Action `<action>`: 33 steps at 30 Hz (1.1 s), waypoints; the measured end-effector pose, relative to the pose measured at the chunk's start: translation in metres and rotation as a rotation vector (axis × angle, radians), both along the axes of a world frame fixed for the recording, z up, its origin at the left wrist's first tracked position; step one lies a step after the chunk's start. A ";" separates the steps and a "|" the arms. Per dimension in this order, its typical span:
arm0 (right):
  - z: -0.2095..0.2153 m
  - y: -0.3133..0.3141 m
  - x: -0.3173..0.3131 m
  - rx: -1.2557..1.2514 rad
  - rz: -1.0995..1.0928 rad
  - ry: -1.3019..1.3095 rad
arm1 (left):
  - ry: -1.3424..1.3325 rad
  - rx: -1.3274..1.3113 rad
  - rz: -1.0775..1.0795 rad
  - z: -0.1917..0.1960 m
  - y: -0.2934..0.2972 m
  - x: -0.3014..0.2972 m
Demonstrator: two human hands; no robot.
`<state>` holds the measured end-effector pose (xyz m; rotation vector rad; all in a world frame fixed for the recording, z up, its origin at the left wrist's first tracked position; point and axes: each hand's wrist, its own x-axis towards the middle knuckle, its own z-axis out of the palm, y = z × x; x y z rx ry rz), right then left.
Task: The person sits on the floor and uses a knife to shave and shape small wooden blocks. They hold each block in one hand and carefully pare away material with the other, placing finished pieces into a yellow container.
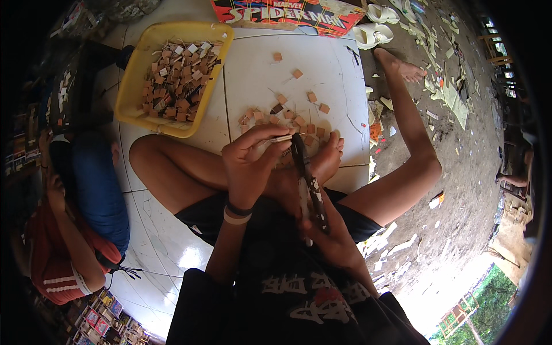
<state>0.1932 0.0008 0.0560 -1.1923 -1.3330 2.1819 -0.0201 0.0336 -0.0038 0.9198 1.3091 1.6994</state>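
Note:
My left hand [250, 158] is closed, pinching a small flat wooden piece [282, 138] between thumb and fingers. The jaws of a dark, worn pair of pliers [305, 172] meet the end of that piece. Wrapped round the lower handles of the pliers is my right hand [330, 238]. On the white tiles just beyond lie several small brown square pieces [299, 121], some with a thin wire or stick on them. My left fingers and my foot hide part of this scatter.
A yellow plastic tub [127, 95] full of similar squares stands at the far left. A colourful printed board [287, 17] lies at the far edge, with pale clogs [374, 34] beside it. Scraps litter the dirt ground [448, 149] on the right. Another person [80, 230] sits at the left.

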 end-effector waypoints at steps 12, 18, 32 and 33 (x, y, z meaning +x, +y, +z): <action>-0.010 -0.009 -0.031 0.611 0.038 -0.399 | 0.108 -0.038 0.201 -0.003 -0.009 0.018; -0.013 -0.008 -0.025 0.570 0.026 -0.304 | -0.068 -0.191 0.161 0.005 -0.005 0.005; -0.024 -0.003 0.002 0.592 0.085 -0.168 | -0.310 -0.344 -0.027 0.031 -0.011 -0.014; -0.024 -0.004 0.001 0.600 0.082 -0.177 | -0.314 -0.328 -0.027 0.032 -0.011 -0.013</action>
